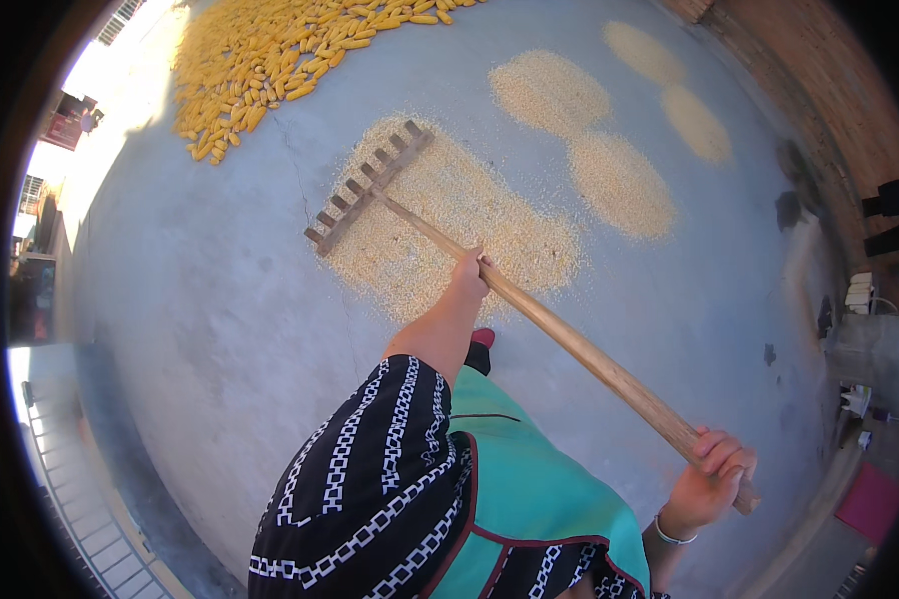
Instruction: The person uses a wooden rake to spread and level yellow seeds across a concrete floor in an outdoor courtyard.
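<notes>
Head view: a wooden rake (569, 339) is slanting from upper left of centre to lower right, looking stiff, smooth and head-heavy, probably best held with hands well apart. The left hand (471, 270) is clasping mid-shaft, the right hand (707, 481) curling its fingers round the butt (747, 499). Blocky teeth (354, 187) are showing against loose, pale grain (459, 210); knobbly yellow cobs (270, 65) are lying upper left.

The rake's handle (579, 348) was smooth wood with a faint sheen, its head (375, 192) rougher, matt wood. The floor (220, 260) looked like smooth concrete, the kernels (479, 205) grainy, the apron (544, 489) matt cloth.
</notes>
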The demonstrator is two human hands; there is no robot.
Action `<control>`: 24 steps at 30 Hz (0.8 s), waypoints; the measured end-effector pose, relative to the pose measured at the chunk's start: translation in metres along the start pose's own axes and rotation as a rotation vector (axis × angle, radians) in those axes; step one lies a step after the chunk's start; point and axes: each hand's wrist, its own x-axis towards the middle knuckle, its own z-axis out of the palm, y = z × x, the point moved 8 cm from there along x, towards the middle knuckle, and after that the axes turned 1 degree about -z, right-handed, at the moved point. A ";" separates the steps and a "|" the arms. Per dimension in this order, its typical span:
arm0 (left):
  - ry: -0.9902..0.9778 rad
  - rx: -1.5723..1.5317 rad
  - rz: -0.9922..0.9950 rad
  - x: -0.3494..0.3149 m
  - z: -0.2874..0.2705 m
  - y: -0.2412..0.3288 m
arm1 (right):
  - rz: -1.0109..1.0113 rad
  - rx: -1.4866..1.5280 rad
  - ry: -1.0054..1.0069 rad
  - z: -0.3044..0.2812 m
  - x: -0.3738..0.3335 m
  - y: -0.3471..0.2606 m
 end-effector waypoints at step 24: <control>-0.080 1.080 -0.509 -0.130 -0.184 -0.248 | -0.215 -0.309 0.711 -0.103 -0.362 -0.204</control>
